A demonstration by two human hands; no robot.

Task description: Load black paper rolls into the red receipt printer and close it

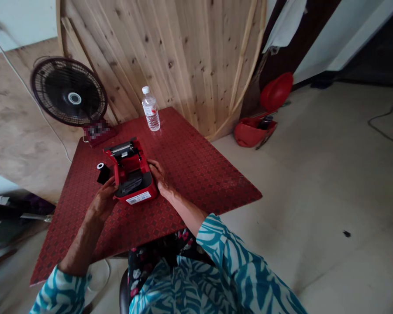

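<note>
A red label printer [131, 165] stands on the table with its lid [122, 150] raised toward the back. Dark, shiny film-like material [132, 184] lies inside its front part, and a white sticker [138, 198] is on the front face. My left hand [104, 199] grips the printer's left side, its fingers against the edge. On the opposite side, my right hand [159, 176] is closed against the casing, thumb side near the rim. Just left of the printer is a black ribbon roll [103, 175] with a white core.
The table [196, 174] has a red patterned cover. Toward the back are a clear water bottle [151, 111] and a dark red fan [70, 93]. A large wooden round panel [170, 56] leans behind. Red containers [249, 132] sit on the floor at the right.
</note>
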